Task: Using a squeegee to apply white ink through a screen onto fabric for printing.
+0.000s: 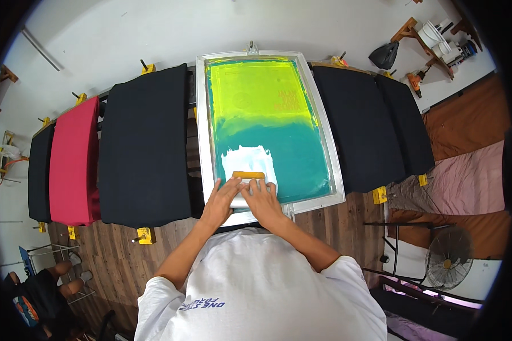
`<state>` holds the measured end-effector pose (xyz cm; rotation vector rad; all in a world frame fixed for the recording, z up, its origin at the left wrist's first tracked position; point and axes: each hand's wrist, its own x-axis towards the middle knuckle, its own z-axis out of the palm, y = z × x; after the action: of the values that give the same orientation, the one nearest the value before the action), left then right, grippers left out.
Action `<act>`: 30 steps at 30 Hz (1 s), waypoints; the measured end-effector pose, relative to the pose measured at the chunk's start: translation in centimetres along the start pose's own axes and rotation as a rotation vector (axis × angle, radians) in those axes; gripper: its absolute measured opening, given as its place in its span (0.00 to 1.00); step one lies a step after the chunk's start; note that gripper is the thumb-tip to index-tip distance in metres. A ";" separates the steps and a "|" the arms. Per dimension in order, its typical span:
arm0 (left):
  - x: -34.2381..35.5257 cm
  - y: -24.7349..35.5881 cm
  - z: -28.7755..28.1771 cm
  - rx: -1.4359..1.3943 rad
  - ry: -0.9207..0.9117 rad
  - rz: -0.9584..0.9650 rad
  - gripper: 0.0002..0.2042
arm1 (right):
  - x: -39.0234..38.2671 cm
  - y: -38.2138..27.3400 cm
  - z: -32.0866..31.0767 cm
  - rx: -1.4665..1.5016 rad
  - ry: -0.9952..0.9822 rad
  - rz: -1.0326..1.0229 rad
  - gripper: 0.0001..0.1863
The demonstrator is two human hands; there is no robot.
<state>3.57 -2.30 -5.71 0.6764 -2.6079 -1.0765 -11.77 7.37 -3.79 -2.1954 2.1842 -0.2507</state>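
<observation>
Both hands grip a squeegee with a yellow-brown wooden handle [248,175], near the front edge of a silver-framed printing screen [338,182]. My left hand [218,202] closes over the tool's left part, my right hand [261,201] over its right part; the thumbs meet between them. The squeegee's blade is hidden. A patch of white ink [247,157] lies in front of the handle and around the fingers. The mesh is teal [284,145] in its nearer part and bright yellow-green [253,85] at the far end, where a faint design shows.
Black cloth-covered boards [145,148] and a pink one [74,162] stand to the left, with more black boards [355,125] to the right. Yellow clamps [145,236] stick out below. A fan [448,258] stands at the right; a seated person [40,301] is lower left.
</observation>
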 end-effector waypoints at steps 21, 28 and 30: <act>12.8 -0.9 -4.9 0.042 -0.020 -0.111 0.19 | 11.1 10.0 -3.2 0.259 -0.319 0.087 0.20; 10.8 1.0 -3.1 0.030 -0.120 -0.108 0.18 | 6.7 9.4 -3.5 0.302 -0.280 0.131 0.20; 9.7 1.8 -2.8 0.026 -0.168 -0.143 0.18 | 5.1 8.8 -3.7 0.315 -0.298 0.148 0.21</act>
<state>-4.30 -7.74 -2.06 0.8229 -2.7545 -1.1909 -20.96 2.53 -0.87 -1.7703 1.9773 -0.2265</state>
